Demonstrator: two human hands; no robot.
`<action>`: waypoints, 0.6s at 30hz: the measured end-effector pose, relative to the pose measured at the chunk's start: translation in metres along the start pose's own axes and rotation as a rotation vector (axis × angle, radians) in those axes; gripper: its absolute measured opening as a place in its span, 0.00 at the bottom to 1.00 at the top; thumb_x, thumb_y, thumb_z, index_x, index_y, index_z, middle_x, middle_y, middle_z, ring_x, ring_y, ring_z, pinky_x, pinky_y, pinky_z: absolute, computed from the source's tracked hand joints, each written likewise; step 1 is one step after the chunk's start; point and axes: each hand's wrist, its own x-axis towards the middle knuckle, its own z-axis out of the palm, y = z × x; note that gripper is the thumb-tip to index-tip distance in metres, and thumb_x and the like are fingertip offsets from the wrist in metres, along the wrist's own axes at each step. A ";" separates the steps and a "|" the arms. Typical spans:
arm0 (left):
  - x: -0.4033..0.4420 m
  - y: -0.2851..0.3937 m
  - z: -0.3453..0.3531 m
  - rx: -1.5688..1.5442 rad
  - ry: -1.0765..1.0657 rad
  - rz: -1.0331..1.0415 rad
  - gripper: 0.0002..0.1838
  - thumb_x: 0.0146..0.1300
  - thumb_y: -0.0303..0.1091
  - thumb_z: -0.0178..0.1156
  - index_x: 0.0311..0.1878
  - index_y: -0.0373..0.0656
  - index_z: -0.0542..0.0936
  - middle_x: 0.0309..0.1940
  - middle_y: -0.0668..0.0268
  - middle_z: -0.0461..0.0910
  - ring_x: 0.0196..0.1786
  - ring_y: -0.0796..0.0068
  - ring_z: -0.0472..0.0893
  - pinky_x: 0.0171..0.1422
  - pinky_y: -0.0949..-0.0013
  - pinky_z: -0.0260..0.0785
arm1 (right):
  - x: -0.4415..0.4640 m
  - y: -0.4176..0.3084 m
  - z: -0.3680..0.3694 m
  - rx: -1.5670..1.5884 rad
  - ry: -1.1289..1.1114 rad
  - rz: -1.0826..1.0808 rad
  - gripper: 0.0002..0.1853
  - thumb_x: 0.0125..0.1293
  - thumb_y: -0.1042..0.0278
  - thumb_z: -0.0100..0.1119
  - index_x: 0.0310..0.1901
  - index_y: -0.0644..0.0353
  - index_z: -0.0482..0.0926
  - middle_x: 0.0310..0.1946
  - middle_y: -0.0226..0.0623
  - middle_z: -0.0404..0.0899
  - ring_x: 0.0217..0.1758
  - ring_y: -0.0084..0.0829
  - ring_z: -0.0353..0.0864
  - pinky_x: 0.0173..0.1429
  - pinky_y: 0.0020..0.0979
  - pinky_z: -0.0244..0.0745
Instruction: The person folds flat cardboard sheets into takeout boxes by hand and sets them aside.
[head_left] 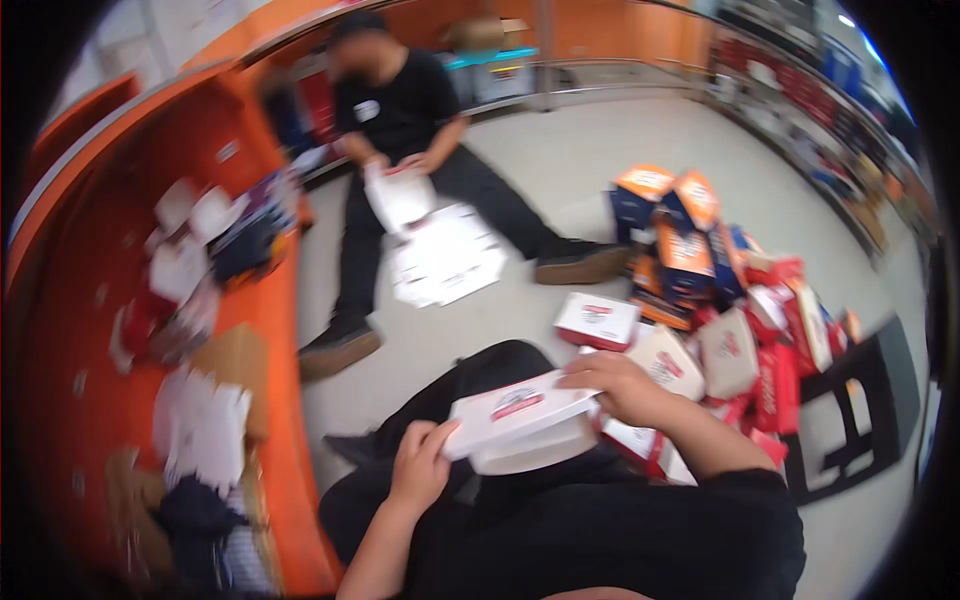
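The floor (590, 130) was pale grey and smooth with a slight sheen, and the person sat on it with legs folded in dark trousers. Along the left ran a long orange bin (283, 420) with a raised rim, holding loose white sheets (205, 420), brown cardboard (238, 365) and dark bundles. Across the floor a co-worker (400, 100) in black sat with legs spread, holding a white piece (400, 195) above a stack of flat white sheets (447, 258). Packed shelves (800, 115) lined the far right. The white box (520, 408) was above the person's lap, between the two hands, tilted up toward its right end. Its long top carried a red and dark printed mark, and a rounded, off-white part showed below it. The left hand (420, 465) gripped the near left corner, thumb and fingers closed on the edge; the right hand (615, 385) had its fingers curled over the opposite end, closed on it. The box looked like thin, smooth card with straight folded edges. To the right lay a jumbled heap of red and white boxes (728, 350), beside navy and orange boxes (685, 250), all block-shaped. Near them, a flat black panel (870, 410) had angular cutouts.
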 end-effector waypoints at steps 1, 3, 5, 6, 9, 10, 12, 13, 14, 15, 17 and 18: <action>-0.006 -0.001 0.006 -0.033 -0.023 -0.020 0.24 0.47 0.15 0.52 0.50 0.47 0.76 0.41 0.55 0.69 0.43 0.55 0.73 0.51 0.61 0.68 | -0.008 0.001 0.001 -0.165 0.011 -0.037 0.26 0.42 0.79 0.59 0.48 0.50 0.78 0.51 0.37 0.74 0.55 0.39 0.71 0.56 0.38 0.66; -0.019 -0.006 0.026 -0.128 -0.053 0.027 0.24 0.50 0.13 0.49 0.50 0.44 0.71 0.53 0.48 0.63 0.56 0.48 0.69 0.60 0.58 0.65 | -0.027 0.002 0.008 -0.259 0.020 -0.046 0.28 0.44 0.76 0.59 0.52 0.44 0.76 0.54 0.39 0.72 0.58 0.42 0.68 0.57 0.42 0.64; -0.024 -0.008 0.045 -0.137 -0.023 0.073 0.22 0.55 0.15 0.48 0.53 0.43 0.64 0.57 0.45 0.60 0.60 0.47 0.67 0.62 0.57 0.62 | -0.050 0.019 0.034 -0.210 0.042 0.013 0.31 0.48 0.77 0.57 0.57 0.42 0.71 0.58 0.48 0.66 0.61 0.47 0.65 0.61 0.43 0.62; -0.030 -0.013 0.057 -0.208 0.000 0.051 0.21 0.57 0.16 0.48 0.54 0.43 0.62 0.58 0.44 0.60 0.60 0.47 0.67 0.62 0.58 0.61 | -0.061 0.020 0.053 -0.100 0.025 0.141 0.32 0.50 0.77 0.55 0.60 0.43 0.68 0.60 0.52 0.62 0.63 0.50 0.62 0.64 0.43 0.59; -0.034 -0.019 0.082 -0.376 0.052 -0.046 0.19 0.61 0.20 0.47 0.54 0.42 0.57 0.61 0.43 0.58 0.60 0.47 0.67 0.64 0.58 0.59 | -0.076 -0.001 0.078 0.202 0.031 0.280 0.34 0.56 0.77 0.51 0.66 0.51 0.56 0.66 0.61 0.46 0.69 0.56 0.51 0.70 0.42 0.50; -0.033 -0.017 0.082 -0.407 0.040 -0.094 0.19 0.62 0.21 0.46 0.54 0.42 0.56 0.61 0.43 0.58 0.60 0.47 0.66 0.64 0.58 0.58 | -0.080 0.001 0.086 0.179 0.068 0.259 0.33 0.57 0.76 0.51 0.66 0.52 0.56 0.66 0.60 0.46 0.69 0.55 0.50 0.70 0.41 0.50; -0.028 -0.016 0.080 -0.435 0.051 -0.158 0.23 0.58 0.20 0.51 0.55 0.43 0.57 0.57 0.46 0.63 0.59 0.49 0.67 0.63 0.59 0.59 | -0.078 0.003 0.091 0.211 0.084 0.287 0.33 0.58 0.75 0.51 0.66 0.53 0.55 0.65 0.58 0.48 0.69 0.54 0.50 0.70 0.41 0.51; -0.020 -0.009 0.074 -0.381 0.053 -0.161 0.25 0.55 0.20 0.53 0.55 0.44 0.58 0.56 0.47 0.64 0.58 0.49 0.68 0.62 0.59 0.60 | -0.069 0.004 0.085 0.264 0.059 0.333 0.33 0.58 0.76 0.51 0.66 0.54 0.54 0.65 0.57 0.49 0.69 0.53 0.50 0.70 0.41 0.51; -0.014 -0.002 0.061 -0.321 0.055 -0.167 0.27 0.53 0.19 0.55 0.56 0.44 0.59 0.54 0.49 0.65 0.57 0.49 0.68 0.61 0.60 0.61 | -0.059 0.004 0.081 0.324 0.033 0.375 0.33 0.58 0.76 0.51 0.66 0.54 0.54 0.65 0.56 0.50 0.69 0.52 0.50 0.70 0.41 0.51; -0.009 0.004 0.050 -0.261 0.060 -0.171 0.29 0.50 0.18 0.57 0.56 0.45 0.61 0.52 0.50 0.66 0.56 0.49 0.69 0.60 0.60 0.62 | -0.051 0.001 0.076 0.342 0.077 0.424 0.33 0.57 0.77 0.51 0.65 0.55 0.55 0.63 0.52 0.55 0.67 0.49 0.55 0.69 0.40 0.53; -0.006 0.010 0.037 -0.205 -0.009 -0.176 0.30 0.47 0.18 0.59 0.55 0.46 0.63 0.51 0.52 0.67 0.55 0.50 0.70 0.58 0.60 0.64 | -0.043 0.017 0.078 0.412 0.170 0.364 0.28 0.64 0.70 0.49 0.65 0.55 0.56 0.59 0.47 0.63 0.62 0.42 0.65 0.65 0.37 0.59; -0.004 0.012 0.034 -0.181 -0.044 -0.176 0.31 0.46 0.18 0.60 0.55 0.46 0.64 0.51 0.54 0.67 0.54 0.50 0.70 0.57 0.60 0.65 | -0.034 0.006 0.061 0.450 0.120 0.450 0.26 0.65 0.71 0.48 0.65 0.54 0.57 0.58 0.45 0.64 0.61 0.40 0.66 0.64 0.36 0.60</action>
